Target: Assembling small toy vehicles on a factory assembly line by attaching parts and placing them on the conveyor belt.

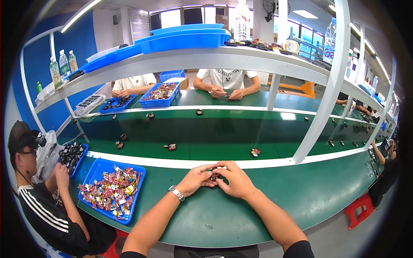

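Part [216,175]: lay mostly hidden by fingers; only a dark, partly reddish fragment showed, its outline unclear.
Forearms [159,220]: were cut off by the lower edge, right of the tray [122,221].
Tray pieces [112,189]: overlapped in a red, gold and white heap, single outlines hard to separate.
Co-worker [47,210]: sat left of the tray, hands raised; what they held could not be made out.
Grip: both hands were closed on the part, which lay between their fingertips, to the right of the tray; which fingers bore it could not be told.
Left hand [195,180]: held the part from its left, on the side nearer the tray.
Right hand [237,181]: curved round the part from its right, farther from the tray.
Belt pieces [255,152]: lay scattered on the green belt [215,133], beyond the tray.
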Demonstrator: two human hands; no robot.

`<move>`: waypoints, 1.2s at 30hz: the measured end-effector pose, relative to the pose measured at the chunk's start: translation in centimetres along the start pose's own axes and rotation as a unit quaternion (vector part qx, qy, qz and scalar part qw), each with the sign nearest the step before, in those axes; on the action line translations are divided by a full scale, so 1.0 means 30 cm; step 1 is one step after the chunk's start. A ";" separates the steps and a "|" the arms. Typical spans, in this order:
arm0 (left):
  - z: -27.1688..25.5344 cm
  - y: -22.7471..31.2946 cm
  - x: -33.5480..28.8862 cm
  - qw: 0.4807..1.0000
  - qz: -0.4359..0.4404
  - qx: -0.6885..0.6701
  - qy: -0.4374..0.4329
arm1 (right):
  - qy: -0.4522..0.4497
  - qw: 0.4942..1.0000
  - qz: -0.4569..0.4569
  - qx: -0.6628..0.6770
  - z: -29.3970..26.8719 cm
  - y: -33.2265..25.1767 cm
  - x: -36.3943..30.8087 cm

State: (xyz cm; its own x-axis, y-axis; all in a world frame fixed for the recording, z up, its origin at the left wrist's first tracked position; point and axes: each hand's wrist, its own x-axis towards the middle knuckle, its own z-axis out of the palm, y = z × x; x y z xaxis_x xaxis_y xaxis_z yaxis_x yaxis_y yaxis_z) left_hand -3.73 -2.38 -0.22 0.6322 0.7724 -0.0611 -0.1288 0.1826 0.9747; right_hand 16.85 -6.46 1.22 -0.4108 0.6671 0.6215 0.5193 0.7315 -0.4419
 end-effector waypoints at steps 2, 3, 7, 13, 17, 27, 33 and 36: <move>0.005 -0.006 0.002 0.999 0.011 -0.032 0.028 | 0.018 0.999 -0.013 -0.043 0.011 0.011 0.003; 0.005 -0.004 0.004 0.999 0.008 -0.033 0.028 | 0.025 0.997 -0.017 -0.067 0.015 0.020 0.002; 0.016 -0.013 0.005 0.999 -0.009 -0.042 0.033 | 0.018 0.997 -0.015 -0.077 0.010 0.019 -0.003; 0.031 -0.032 0.018 0.990 0.039 0.133 0.001 | -0.016 0.999 -0.013 -0.047 -0.006 0.012 -0.015; 0.029 -0.028 0.011 0.981 0.037 0.191 0.006 | -0.020 0.998 -0.026 -0.047 -0.009 0.005 -0.030; 0.042 -0.020 0.003 0.998 -0.006 0.052 0.022 | -0.010 0.998 -0.021 -0.065 -0.007 0.021 -0.043; 0.021 -0.027 0.005 1.000 0.003 -0.015 -0.004 | 0.000 1.000 0.023 -0.013 0.002 0.027 -0.043; 0.011 -0.031 0.008 0.998 0.007 -0.046 -0.033 | 0.011 0.999 0.045 -0.004 0.006 0.023 -0.043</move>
State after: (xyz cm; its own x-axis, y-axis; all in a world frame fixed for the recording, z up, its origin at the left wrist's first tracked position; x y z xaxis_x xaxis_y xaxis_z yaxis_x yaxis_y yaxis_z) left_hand -3.21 -2.56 -1.08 0.6782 0.7342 -0.0308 -0.2061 0.2303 0.9510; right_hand 17.59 -6.78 -0.01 -0.3455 0.7262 0.5943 0.5586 0.6681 -0.4916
